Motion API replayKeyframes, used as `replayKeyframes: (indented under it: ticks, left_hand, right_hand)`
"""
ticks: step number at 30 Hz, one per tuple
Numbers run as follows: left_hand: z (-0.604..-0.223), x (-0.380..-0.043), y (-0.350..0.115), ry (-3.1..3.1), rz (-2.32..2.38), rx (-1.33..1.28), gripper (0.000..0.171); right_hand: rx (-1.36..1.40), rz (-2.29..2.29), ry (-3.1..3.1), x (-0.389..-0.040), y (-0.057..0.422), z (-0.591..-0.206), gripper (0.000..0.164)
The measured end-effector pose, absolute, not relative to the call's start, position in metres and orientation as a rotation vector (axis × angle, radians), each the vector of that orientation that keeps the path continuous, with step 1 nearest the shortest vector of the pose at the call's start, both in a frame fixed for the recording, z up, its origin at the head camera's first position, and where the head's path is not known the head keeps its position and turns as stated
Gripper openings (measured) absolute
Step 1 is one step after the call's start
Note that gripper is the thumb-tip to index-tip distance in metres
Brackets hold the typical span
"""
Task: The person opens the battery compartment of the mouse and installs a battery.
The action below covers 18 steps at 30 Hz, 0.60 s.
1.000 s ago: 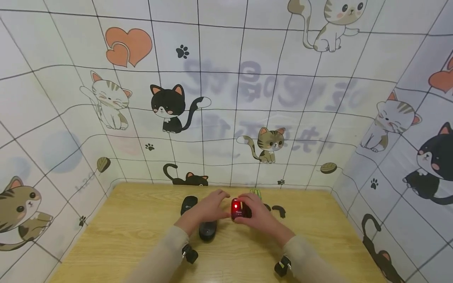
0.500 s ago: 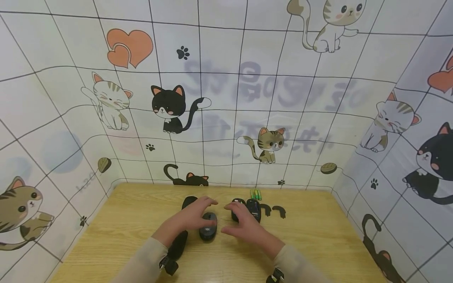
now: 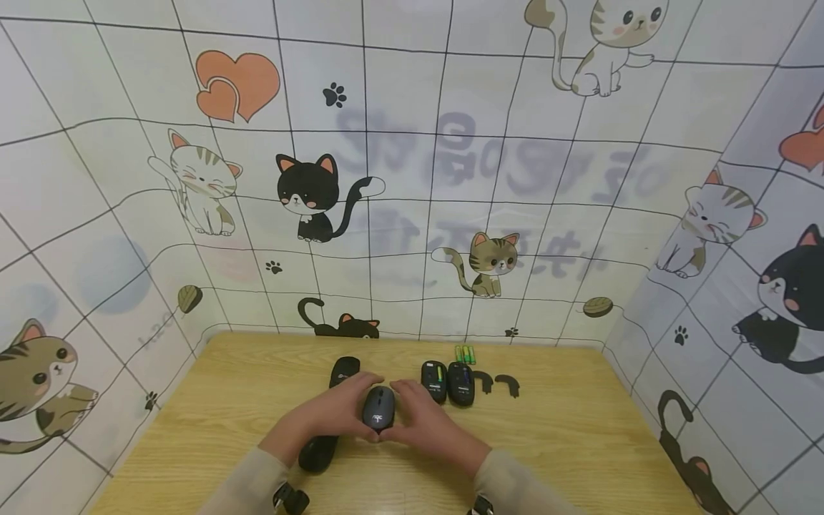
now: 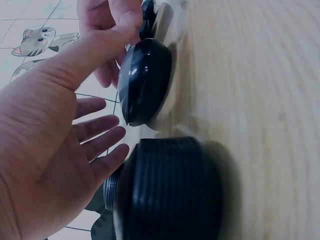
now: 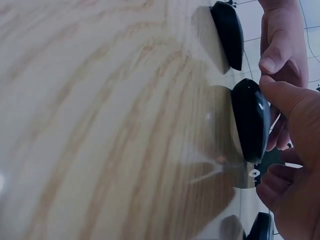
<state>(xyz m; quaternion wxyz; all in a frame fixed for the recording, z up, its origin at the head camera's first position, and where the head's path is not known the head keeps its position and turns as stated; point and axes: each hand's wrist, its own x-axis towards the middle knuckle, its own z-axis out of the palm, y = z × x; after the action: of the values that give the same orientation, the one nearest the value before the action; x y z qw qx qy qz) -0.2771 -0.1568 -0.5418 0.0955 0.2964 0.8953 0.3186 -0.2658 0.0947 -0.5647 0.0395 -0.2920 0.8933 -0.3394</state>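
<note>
A dark grey computer mouse (image 3: 378, 409) with a pale logo sits between both hands in the head view. My left hand (image 3: 337, 406) curves round its left side, thumb at the near end and fingertips by the far end. From the right, my right hand (image 3: 425, 422) holds it the same way, the two thumbs meeting. In the right wrist view the right thumb (image 5: 280, 92) lies at one end of the mouse (image 5: 250, 120). The left wrist view shows the left fingers (image 4: 107, 142) slightly spread beside the mouse (image 4: 145, 80).
A black mouse (image 3: 345, 368) lies behind the left hand, another (image 3: 318, 452) under its wrist. Right of the hands are two overturned mice (image 3: 434, 381) (image 3: 460, 383) with bared battery bays, two curved dark covers (image 3: 483, 381) (image 3: 508, 385), and several green batteries (image 3: 465, 354) on the wooden table (image 3: 566, 429).
The right hand has let go of the red-lit mouse, which now lies overturned at right. Both hands have moved left and toward the body and closed in round the grey mouse.
</note>
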Motion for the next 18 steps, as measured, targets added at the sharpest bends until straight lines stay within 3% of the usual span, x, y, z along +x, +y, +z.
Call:
replayKeyframes:
  ticks: [8,18]
  left_hand:
    - [-0.552,-0.277,-0.158,2.685,0.861,0.915,0.097]
    - [-0.557,-0.280,-0.157,2.687,0.858,0.921,0.092]
  right_hand:
    - [-0.850,-0.957,2.691,-0.271,0.089,-0.571,0.105]
    - [-0.920,-0.968,2.666,-0.277,0.088,-0.574,0.098]
